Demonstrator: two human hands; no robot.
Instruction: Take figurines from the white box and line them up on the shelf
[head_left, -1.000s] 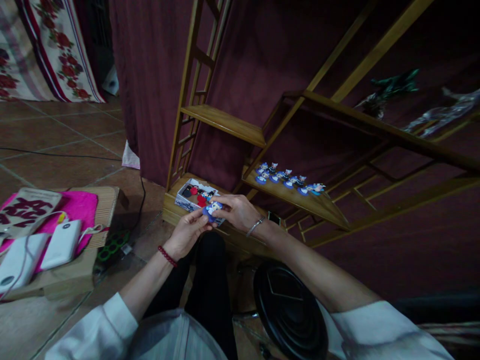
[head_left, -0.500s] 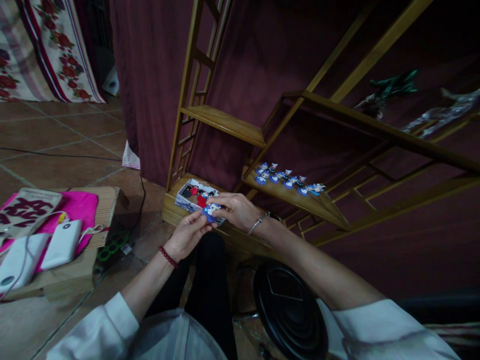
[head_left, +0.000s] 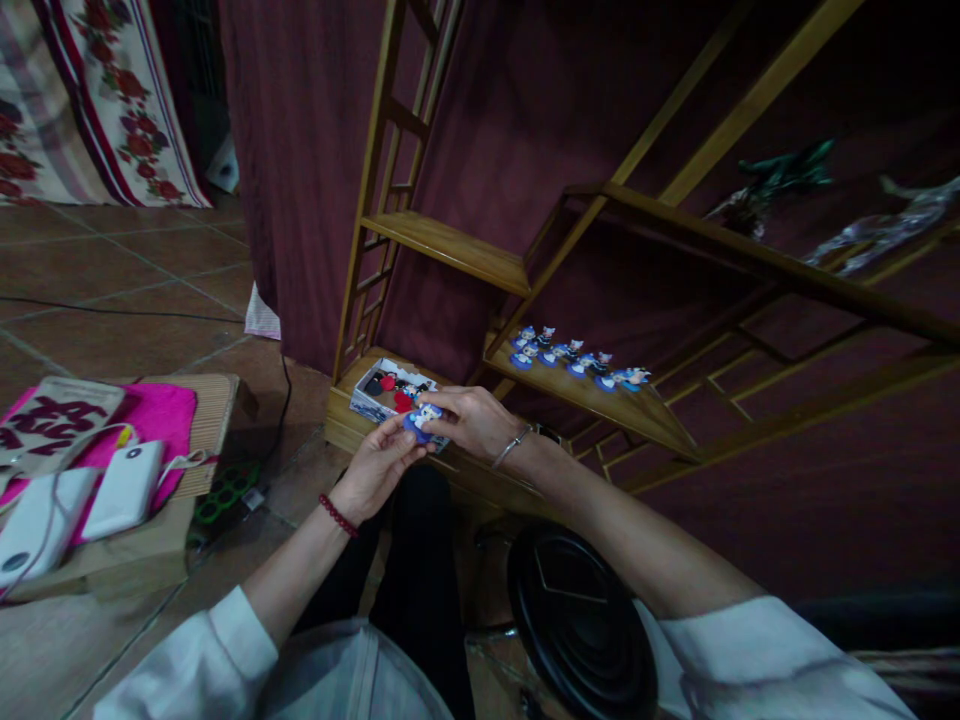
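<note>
Between my two hands is a small blue-and-white figurine (head_left: 424, 420) on a round blue base. My left hand (head_left: 379, 463), with a dark red bead bracelet at the wrist, pinches the base from the lower left. Fingers of my right hand (head_left: 476, 420), with a silver bangle at the wrist, grip the figurine from the right. Just behind them, an open patterned box (head_left: 367, 402) holds red, black and other small pieces, partly hidden by my right hand. Several similar figurines (head_left: 581, 362) stand grouped on a wooden shelf to the right.
The wooden shelf unit (head_left: 450, 245) stands before a dark red curtain (head_left: 300, 180). A green ornament (head_left: 787, 170) sits on its upper right shelf. A black round stool (head_left: 577, 610) is by my right leg. Left, white power banks (head_left: 124, 490) lie with cables on cardboard.
Almost nothing differs. Both hands stay on the figurine, which appears very slightly turned between my fingers.
</note>
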